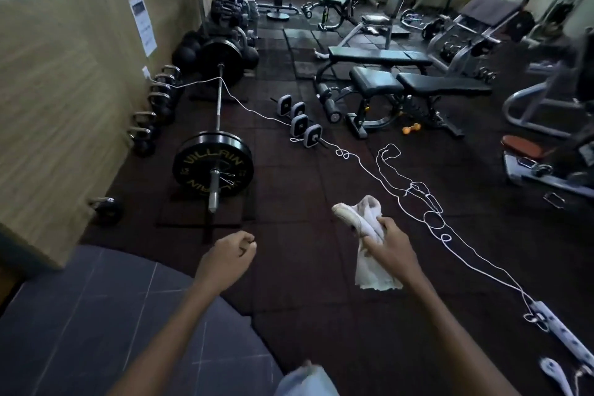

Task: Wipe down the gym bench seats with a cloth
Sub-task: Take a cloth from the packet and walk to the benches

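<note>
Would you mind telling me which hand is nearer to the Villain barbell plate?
Left. The left hand hangs just short of the barbell plate; the right hand, gripping the cloth, is farther to its right.

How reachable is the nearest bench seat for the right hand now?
Probably not yet: the right hand, gripping the white cloth, is far short of the bench seat, with floor and a white cord between.
</note>
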`<action>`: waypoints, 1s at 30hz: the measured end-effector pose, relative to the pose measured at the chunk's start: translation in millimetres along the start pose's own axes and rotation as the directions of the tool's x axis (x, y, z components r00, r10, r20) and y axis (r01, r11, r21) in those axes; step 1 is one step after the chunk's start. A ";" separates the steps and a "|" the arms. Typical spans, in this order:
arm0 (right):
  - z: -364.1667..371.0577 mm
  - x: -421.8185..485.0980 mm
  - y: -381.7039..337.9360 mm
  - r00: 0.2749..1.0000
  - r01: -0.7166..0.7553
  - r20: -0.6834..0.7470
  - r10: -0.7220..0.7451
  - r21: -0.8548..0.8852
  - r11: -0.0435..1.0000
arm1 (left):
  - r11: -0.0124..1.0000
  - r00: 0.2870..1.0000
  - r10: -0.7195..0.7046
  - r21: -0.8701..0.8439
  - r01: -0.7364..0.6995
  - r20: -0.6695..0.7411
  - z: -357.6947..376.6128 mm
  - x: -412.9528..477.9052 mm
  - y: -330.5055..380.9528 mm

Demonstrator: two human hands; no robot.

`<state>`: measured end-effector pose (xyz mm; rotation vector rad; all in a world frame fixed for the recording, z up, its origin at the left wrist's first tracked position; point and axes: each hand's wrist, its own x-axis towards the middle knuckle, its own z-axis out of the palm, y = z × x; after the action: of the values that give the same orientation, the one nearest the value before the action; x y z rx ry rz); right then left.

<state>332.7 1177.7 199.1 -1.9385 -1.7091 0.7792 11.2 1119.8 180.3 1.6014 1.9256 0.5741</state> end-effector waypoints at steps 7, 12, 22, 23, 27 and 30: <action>21.1 178.8 -12.5 0.999 -0.038 0.013 0.038 0.018 0.999 | 0.999 0.999 0.046 0.024 -0.047 0.026 6.5 196.1 32.1; 5.8 326.6 -24.5 0.997 -0.074 0.002 0.074 0.045 0.996 | 0.998 0.997 0.062 0.025 -0.063 0.049 8.9 349.7 76.3; -35.2 571.5 -28.4 0.990 -0.123 -0.043 0.131 0.152 0.981 | 0.993 0.985 0.118 0.014 -0.121 0.125 42.2 610.9 181.9; -39.0 597.1 -26.0 0.989 -0.132 -0.043 0.140 0.156 0.979 | 0.992 0.985 0.120 0.013 -0.122 0.125 49.0 638.7 191.9; -56.6 707.9 -14.6 0.982 -0.165 -0.058 0.177 0.171 0.971 | 0.993 0.981 0.119 -0.026 -0.116 0.155 79.1 754.9 235.6; -76.4 782.8 -7.8 0.971 -0.216 -0.066 0.228 0.148 0.965 | 0.994 0.976 0.113 -0.014 -0.112 0.185 97.0 836.0 274.2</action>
<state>438.9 1956.3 164.4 -2.0567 -1.3659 0.8611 172.9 1989.8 159.8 1.7064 1.7056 0.4559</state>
